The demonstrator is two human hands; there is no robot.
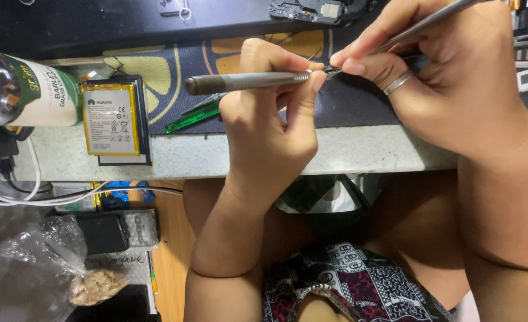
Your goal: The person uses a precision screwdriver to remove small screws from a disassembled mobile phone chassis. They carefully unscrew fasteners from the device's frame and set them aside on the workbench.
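A grey screwdriver [246, 82] is being gripped by the left hand [270, 128] at frame centre. Metal tweezers [422, 27] are being pinched by the right hand [449, 83] at upper right.

phone battery [110, 119], green pry tool [191, 118], white cables [34, 191]

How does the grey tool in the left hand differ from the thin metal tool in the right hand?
The grey tool is thick and round-barrelled; the thin metal tool is slim and flat-looking. The grey tool lies nearly level, its blunt end pointing left; the thin metal tool slants up to the right and leaves the picture. The left hand wraps the grey tool in a fist; the right hand pinches the thin one with its fingertips. Both are grey metal and meet between the hands.
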